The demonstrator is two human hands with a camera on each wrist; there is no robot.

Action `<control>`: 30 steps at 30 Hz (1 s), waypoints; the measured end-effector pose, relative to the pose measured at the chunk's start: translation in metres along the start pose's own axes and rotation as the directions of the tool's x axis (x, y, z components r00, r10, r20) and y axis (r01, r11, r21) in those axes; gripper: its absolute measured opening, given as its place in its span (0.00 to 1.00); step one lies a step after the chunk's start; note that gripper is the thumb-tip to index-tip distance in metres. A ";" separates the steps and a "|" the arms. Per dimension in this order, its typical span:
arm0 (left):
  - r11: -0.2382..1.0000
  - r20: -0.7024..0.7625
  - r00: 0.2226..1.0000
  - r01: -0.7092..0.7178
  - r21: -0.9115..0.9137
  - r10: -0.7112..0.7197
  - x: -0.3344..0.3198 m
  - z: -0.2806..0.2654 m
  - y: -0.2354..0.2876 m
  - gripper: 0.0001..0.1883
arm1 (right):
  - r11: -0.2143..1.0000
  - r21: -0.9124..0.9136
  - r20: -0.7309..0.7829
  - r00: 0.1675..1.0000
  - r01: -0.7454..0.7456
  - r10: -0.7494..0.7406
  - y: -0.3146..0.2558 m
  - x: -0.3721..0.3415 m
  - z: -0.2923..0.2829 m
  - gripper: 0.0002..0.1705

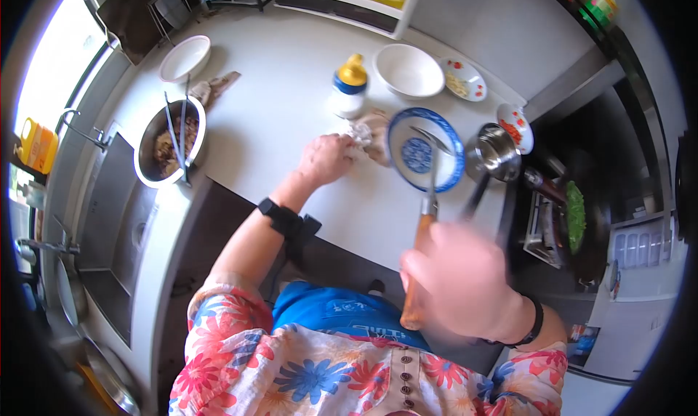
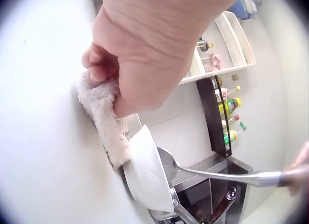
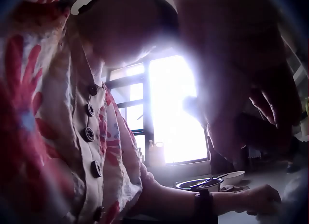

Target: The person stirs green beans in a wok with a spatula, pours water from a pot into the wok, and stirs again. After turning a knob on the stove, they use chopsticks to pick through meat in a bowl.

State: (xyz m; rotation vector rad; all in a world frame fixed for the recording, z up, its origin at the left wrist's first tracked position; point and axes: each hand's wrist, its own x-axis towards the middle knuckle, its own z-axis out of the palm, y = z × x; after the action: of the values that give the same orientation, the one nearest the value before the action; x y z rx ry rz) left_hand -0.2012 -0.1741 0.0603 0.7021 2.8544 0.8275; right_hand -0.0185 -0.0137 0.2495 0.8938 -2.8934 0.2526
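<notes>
My left hand (image 1: 327, 159) grips a fluffy pale cloth (image 2: 108, 127) against the white counter, its fingers curled into the fabric. A brownish part of the cloth lies beside a blue-and-white plate (image 1: 414, 155). With my right hand (image 1: 465, 278), blurred in the head view, I hold a metal wok spatula (image 1: 418, 249) by its wooden handle. The spatula's head overlaps the plate in the head view. In the right wrist view the right hand is dark, and the left hand (image 3: 258, 200) shows low on the right.
A yellow-capped bottle (image 1: 349, 89) and white bowl (image 1: 409, 71) stand behind the plate. Right are a steel pot (image 1: 494, 154), small dishes with chopped food, and a wok with greens (image 1: 575, 216). Left, a bowl of meat (image 1: 145, 165) with chopsticks sits near the sink (image 1: 109, 227).
</notes>
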 end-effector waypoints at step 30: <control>-0.286 0.319 0.946 0.289 -0.914 -0.061 -0.236 -0.131 -0.200 0.26 | 0.996 -0.068 0.465 0.885 0.052 -0.015 -0.021 0.295 0.193 0.09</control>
State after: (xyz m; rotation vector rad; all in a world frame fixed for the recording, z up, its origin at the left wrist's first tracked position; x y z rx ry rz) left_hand -0.0987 -0.4942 0.0563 -0.0441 0.9783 2.3019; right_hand -0.2587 -0.2295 0.1066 1.1231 -3.2833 -0.0983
